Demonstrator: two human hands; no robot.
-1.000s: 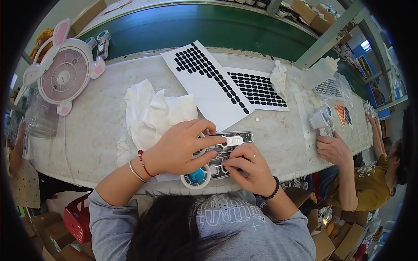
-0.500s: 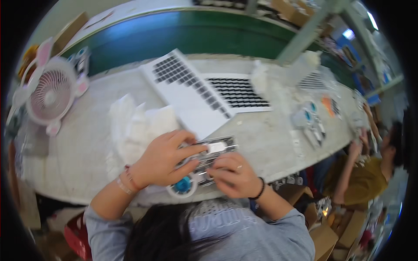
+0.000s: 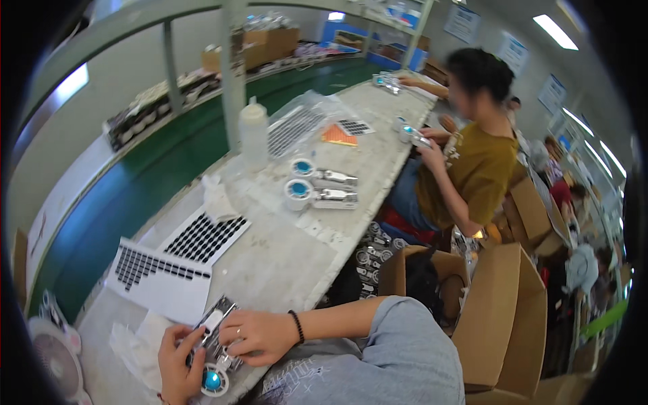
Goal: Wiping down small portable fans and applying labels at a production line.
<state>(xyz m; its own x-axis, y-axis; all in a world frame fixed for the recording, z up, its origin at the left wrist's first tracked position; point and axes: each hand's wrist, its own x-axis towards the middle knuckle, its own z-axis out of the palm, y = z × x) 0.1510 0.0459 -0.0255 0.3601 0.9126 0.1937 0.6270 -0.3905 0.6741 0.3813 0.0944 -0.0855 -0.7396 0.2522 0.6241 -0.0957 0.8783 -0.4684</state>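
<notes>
A small silver device (image 3: 214,322) with a white-ringed blue disc at its near end lies at the table's front edge, under both my hands. My left hand (image 3: 179,364) holds it from the left, fingertips on its white top strip and thumb by the ring. From the right, the bent fingers of my right hand (image 3: 260,337) press on its middle. Whether they pinch a small piece there is hidden. Just beyond lies a white sheet with black squares (image 3: 158,287), partly covering a second such sheet (image 3: 202,236). A crumpled white cloth (image 3: 138,347) is beside my left hand.
Two similar devices (image 3: 324,196) lie farther along the table, near a white squeeze bottle (image 3: 254,135) and a plastic-wrapped sheet (image 3: 297,128). A pink fan (image 3: 57,361) stands at lower left. A person in a mustard shirt (image 3: 479,169) handles another device. Cardboard boxes (image 3: 499,317) stand at right.
The view has swung to the right, so the table, co-worker and boxes show more fully. Both hands stay on the silver device at the table edge.
</notes>
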